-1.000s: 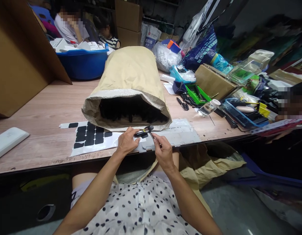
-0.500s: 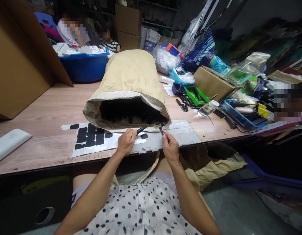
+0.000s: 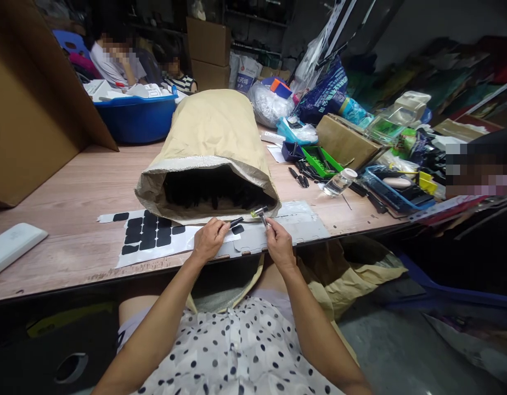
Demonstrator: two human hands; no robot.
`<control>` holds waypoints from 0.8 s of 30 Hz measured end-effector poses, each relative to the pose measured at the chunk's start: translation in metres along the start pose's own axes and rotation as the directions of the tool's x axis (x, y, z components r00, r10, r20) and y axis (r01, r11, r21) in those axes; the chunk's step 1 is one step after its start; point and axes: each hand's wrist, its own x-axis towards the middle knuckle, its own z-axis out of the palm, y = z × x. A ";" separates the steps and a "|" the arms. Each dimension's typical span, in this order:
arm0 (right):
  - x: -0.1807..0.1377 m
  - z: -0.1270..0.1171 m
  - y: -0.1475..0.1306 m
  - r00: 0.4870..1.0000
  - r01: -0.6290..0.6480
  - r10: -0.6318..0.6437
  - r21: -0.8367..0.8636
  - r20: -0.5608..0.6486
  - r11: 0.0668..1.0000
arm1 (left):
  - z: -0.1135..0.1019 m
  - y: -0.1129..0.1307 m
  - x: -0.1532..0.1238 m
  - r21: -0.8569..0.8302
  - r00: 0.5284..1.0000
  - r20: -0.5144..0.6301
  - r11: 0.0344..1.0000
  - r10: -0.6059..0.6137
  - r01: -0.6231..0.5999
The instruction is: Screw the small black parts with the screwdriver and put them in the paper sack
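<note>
My left hand (image 3: 209, 239) is closed on a thin black stick-like piece (image 3: 236, 221) at the table's front edge. My right hand (image 3: 278, 244) pinches a small metal-tipped part (image 3: 261, 214) with a yellow-green bit, a little right of the black piece. Both hands hover over a grey sheet (image 3: 294, 226) lying before the open mouth of a large brown paper sack (image 3: 210, 142) on its side, dark inside. Left of my hands lies a white backing sheet with several black rubber pads (image 3: 148, 232).
A blue tub (image 3: 136, 118) and a big cardboard sheet (image 3: 27, 104) stand at the back left, with two people behind. A white flat object (image 3: 12, 247) lies far left. Right: green tray (image 3: 319, 159), clear bottle (image 3: 338, 184), blue basket (image 3: 391, 189), boxes, bags, another person.
My two hands have drawn apart: the right hand carried the metal-tipped part to the right, away from the black piece in the left hand. The view shifted slightly.
</note>
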 end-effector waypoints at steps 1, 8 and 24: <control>-0.001 -0.001 -0.003 1.000 0.002 -0.002 0.009 -0.002 1.000 | 0.000 0.000 0.000 0.001 1.000 0.003 1.000 0.010 -0.010; -0.016 -0.009 -0.034 0.986 0.162 -0.162 0.005 0.038 0.987 | 0.000 0.002 -0.001 -0.012 0.999 0.042 1.000 -0.004 0.004; -0.039 0.002 -0.045 0.932 0.363 -0.354 -0.184 0.080 0.913 | 0.001 0.004 -0.002 -0.042 0.999 0.037 0.999 0.020 -0.019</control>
